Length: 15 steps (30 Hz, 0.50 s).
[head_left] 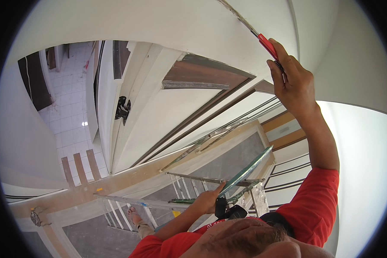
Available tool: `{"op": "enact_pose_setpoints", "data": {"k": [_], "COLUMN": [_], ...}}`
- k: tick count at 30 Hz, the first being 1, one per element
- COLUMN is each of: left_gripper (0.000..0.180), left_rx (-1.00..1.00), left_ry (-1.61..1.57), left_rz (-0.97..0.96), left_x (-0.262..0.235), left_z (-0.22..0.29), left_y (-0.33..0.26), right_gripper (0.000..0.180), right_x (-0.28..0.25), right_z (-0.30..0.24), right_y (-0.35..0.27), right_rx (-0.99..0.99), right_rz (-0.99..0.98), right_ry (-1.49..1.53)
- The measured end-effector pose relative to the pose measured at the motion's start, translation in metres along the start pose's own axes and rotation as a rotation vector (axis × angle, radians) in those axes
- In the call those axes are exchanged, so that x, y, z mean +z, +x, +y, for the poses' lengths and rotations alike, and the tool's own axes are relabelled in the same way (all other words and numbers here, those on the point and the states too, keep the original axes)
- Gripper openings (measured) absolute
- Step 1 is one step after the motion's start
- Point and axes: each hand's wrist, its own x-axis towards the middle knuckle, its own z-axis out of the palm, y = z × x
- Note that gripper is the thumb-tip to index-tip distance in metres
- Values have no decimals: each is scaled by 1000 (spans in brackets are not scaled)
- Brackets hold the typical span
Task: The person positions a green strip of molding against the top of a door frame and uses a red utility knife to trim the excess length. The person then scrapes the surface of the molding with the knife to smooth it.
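Note:
My right hand (294, 79) is raised high, its fingers closed round the red handle of a broad scraper (268, 45). The scraper's long, thin, dirty blade is seen nearly edge-on and lies against the white ceiling surface (193, 26). Lower down, in front of my chest, my left hand (208, 200) grips a flat green board (247, 172) by its near end. That board is tilted, its far end pointing up and to the right. Whether anything lies on its upper face cannot be made out.
Below stand aluminium stepladders (150, 204), with a bare foot (134, 215) beside the rungs. An open doorway with a white door frame (135, 94) shows a tiled floor (69, 124) beyond. Strips of wood (81, 167) lie there. A round fan-like object (35, 218) is at lower left.

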Motion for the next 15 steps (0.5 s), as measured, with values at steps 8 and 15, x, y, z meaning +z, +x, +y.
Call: {"op": "enact_pose_setpoints", "data": {"k": [8, 15], "left_gripper": [112, 111], "left_rx": [12, 33], "left_ry": [13, 18], "left_rz": [34, 47], "left_x": [4, 10], "left_z": [-4, -12], "left_y": [2, 4], "right_gripper": [52, 51], "right_x": [-15, -11], "right_z": [-7, -18], "right_y": [1, 23], "right_rx": [19, -36], "right_rz": [-49, 32], "right_ry": [-65, 37]}}
